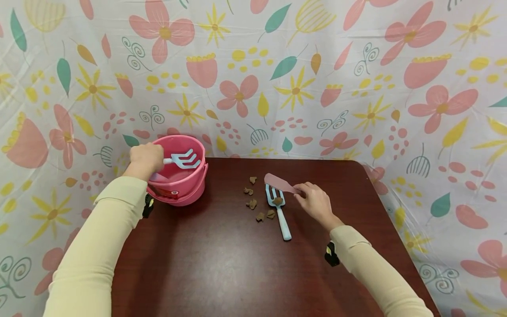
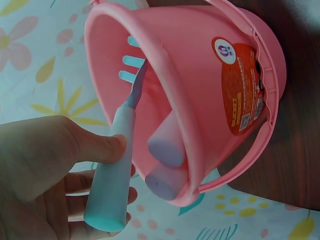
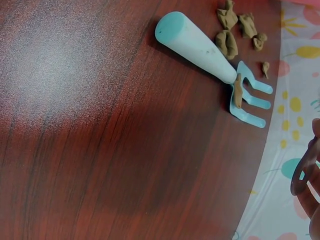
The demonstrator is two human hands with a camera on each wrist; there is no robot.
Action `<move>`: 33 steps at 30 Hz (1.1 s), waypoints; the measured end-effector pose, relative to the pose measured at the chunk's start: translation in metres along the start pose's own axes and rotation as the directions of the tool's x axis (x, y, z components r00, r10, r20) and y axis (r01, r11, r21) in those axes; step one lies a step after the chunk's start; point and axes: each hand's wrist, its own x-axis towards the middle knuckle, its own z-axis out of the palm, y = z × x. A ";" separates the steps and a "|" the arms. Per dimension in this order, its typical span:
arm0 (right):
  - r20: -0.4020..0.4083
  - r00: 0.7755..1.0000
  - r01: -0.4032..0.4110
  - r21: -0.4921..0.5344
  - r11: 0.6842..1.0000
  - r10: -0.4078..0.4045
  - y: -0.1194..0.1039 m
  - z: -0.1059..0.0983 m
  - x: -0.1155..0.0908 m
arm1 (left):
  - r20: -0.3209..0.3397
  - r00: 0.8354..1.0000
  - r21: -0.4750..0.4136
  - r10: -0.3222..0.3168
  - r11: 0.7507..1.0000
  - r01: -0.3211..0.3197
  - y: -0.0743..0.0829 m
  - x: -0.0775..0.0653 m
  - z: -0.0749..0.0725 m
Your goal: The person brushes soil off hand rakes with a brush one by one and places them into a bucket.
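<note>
My left hand [image 1: 147, 158] grips a light blue toy hand rake [image 2: 114, 170] by its handle. The rake's tines reach over the mouth of the pink bucket [image 1: 178, 193], which holds two tools with pale purple handles [image 2: 167, 140]. At the right, my right hand [image 1: 315, 203] holds a pink spatula [image 1: 279, 182] by its handle; only that handle's end and some fingers show in the right wrist view. The spatula's blade is above the tines of a light blue toy hand fork [image 1: 283, 224] on the table. A brown lump [image 3: 238, 92] lies on this fork.
Several brown lumps [image 1: 251, 204] are scattered left of the fork on the dark wooden table [image 1: 222, 264]. A flowered curtain [image 1: 253, 79] hangs behind the table and along its sides. The bucket stands at the table's back left.
</note>
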 end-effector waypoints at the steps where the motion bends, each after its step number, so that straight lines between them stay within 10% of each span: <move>1: -0.001 1.000 0.001 0.001 1.000 -0.001 0.000 0.000 0.000 | 0.003 1.000 0.008 0.005 1.000 -0.005 0.001 0.001 0.000; 33: 0.012 1.000 -0.006 -0.007 1.000 0.006 0.004 -0.001 -0.002 | 0.038 0.996 0.008 0.081 0.997 -0.081 0.020 0.010 0.016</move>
